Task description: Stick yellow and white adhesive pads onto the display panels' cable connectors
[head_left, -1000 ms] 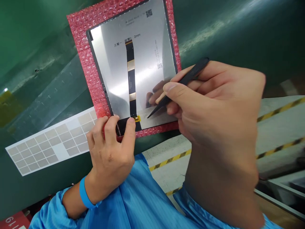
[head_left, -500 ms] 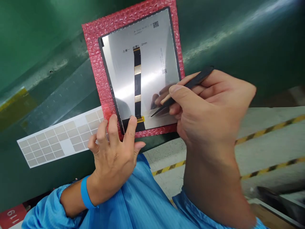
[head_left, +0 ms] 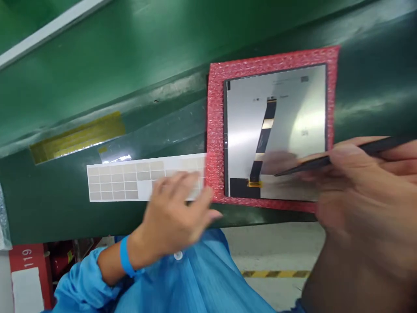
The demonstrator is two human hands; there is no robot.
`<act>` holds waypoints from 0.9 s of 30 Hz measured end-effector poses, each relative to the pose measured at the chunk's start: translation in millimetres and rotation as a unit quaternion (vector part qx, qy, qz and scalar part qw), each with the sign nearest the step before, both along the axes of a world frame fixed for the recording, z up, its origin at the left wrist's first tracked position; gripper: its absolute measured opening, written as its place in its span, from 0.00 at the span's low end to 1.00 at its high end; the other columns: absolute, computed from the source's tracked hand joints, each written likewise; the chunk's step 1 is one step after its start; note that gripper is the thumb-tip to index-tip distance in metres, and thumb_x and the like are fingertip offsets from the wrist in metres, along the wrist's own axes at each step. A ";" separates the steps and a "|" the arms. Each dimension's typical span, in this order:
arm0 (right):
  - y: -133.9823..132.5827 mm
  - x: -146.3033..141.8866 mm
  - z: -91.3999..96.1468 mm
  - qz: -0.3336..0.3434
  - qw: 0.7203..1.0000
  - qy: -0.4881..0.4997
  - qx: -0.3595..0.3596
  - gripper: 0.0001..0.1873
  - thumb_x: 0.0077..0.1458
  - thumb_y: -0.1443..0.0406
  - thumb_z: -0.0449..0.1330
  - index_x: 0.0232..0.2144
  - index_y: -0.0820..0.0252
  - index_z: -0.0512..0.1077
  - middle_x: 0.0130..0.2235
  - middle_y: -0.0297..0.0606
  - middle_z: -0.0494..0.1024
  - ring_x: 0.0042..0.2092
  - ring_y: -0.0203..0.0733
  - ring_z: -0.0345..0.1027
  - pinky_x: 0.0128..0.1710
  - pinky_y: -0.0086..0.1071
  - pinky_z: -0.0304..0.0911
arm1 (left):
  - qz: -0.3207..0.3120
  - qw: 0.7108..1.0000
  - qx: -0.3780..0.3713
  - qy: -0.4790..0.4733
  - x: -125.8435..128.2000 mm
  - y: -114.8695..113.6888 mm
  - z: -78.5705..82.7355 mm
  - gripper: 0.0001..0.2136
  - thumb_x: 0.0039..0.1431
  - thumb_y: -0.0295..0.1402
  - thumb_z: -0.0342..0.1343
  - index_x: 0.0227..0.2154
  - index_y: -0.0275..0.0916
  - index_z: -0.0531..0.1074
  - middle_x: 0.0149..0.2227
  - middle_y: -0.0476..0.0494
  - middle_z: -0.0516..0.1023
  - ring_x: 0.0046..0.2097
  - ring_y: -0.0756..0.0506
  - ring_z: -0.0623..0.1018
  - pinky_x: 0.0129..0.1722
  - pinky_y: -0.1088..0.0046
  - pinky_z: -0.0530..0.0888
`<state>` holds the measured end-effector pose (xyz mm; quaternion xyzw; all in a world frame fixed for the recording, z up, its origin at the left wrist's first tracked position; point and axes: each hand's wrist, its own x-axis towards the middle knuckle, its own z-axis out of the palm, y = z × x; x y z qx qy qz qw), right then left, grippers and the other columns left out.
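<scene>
Silvery panel (head_left: 243, 124) on red bubble-wrap (head_left: 215, 117)

Disp panel (head_left: 241, 139) on bubble wrap (head_left: 216, 121), flex cable (head_left: 263, 140) on panel, label sheet (head_left: 112, 183) L of wrap, tape (head_left: 78, 137) bhd sheet

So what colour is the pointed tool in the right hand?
The pointed tool is black, best seen in head view.

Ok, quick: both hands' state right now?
Left hand: open, blurred, over the gridded white sheet; contact unclear.
Right hand: closed around a black pointed tool.
</scene>
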<state>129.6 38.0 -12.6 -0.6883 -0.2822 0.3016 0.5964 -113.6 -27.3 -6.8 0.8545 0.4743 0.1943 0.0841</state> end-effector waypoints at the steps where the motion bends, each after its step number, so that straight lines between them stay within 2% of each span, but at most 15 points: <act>1: -0.5 -10.3 3.2 0.010 1.000 -0.001 0.015 0.26 0.21 0.53 0.86 0.21 0.52 0.78 0.21 0.34 0.74 0.20 0.41 0.66 0.18 0.38 0.65 | 0.036 0.999 -0.008 -0.009 -15.2 0.0 -2.2 0.17 0.76 0.42 0.56 0.57 0.37 0.77 0.61 0.30 0.79 0.63 0.33 0.75 0.58 0.54 0.74; 4: -0.8 -51.9 9.7 0.125 0.992 0.007 0.021 0.17 0.40 0.58 0.83 0.30 0.52 0.81 0.28 0.35 0.80 0.27 0.44 0.76 0.28 0.40 0.75 | 0.101 0.994 -0.033 -0.010 -44.3 1.3 -15.7 0.19 0.74 0.39 0.58 0.62 0.35 0.73 0.61 0.28 0.79 0.63 0.32 0.75 0.58 0.53 0.73; 6: 1.5 -77.7 10.2 0.218 0.976 0.018 0.002 0.10 0.51 0.62 0.77 0.33 0.52 0.80 0.31 0.35 0.83 0.32 0.45 0.80 0.33 0.39 0.78 | 0.098 0.994 -0.036 -0.009 -48.7 2.4 -23.3 0.22 0.73 0.40 0.60 0.63 0.34 0.72 0.62 0.28 0.78 0.63 0.32 0.75 0.58 0.54 0.72; 8: 5.0 -93.7 8.4 0.263 0.965 0.018 -0.004 0.08 0.55 0.63 0.75 0.33 0.50 0.78 0.31 0.33 0.83 0.34 0.43 0.81 0.36 0.37 0.78 | 0.096 0.995 -0.036 -0.008 -46.2 3.2 -26.1 0.22 0.72 0.40 0.62 0.63 0.34 0.72 0.62 0.29 0.78 0.63 0.32 0.74 0.58 0.55 0.71; 12: 10.9 -96.4 2.1 0.284 0.959 -0.003 -0.015 0.12 0.56 0.58 0.76 0.33 0.49 0.76 0.30 0.31 0.82 0.33 0.43 0.81 0.33 0.35 0.77 | 0.094 0.995 -0.037 -0.017 -40.1 3.9 -22.9 0.23 0.71 0.39 0.64 0.62 0.33 0.73 0.61 0.30 0.78 0.62 0.32 0.74 0.57 0.56 0.70; 17: 11.0 -88.0 -6.7 0.299 0.953 -0.045 0.014 0.14 0.58 0.54 0.76 0.34 0.51 0.76 0.30 0.32 0.82 0.30 0.42 0.79 0.30 0.34 0.76 | 0.096 0.994 -0.047 -0.014 -39.6 4.0 -20.4 0.23 0.71 0.40 0.63 0.63 0.33 0.73 0.61 0.30 0.78 0.62 0.32 0.74 0.58 0.55 0.70; 27: 15.1 -84.6 -8.8 0.339 0.939 -0.054 -0.005 0.12 0.61 0.57 0.74 0.37 0.52 0.75 0.31 0.31 0.82 0.33 0.42 0.81 0.31 0.32 0.77 | 0.093 0.995 -0.039 -0.017 -38.3 4.9 -20.4 0.22 0.71 0.39 0.63 0.62 0.32 0.73 0.61 0.30 0.78 0.62 0.32 0.73 0.57 0.55 0.70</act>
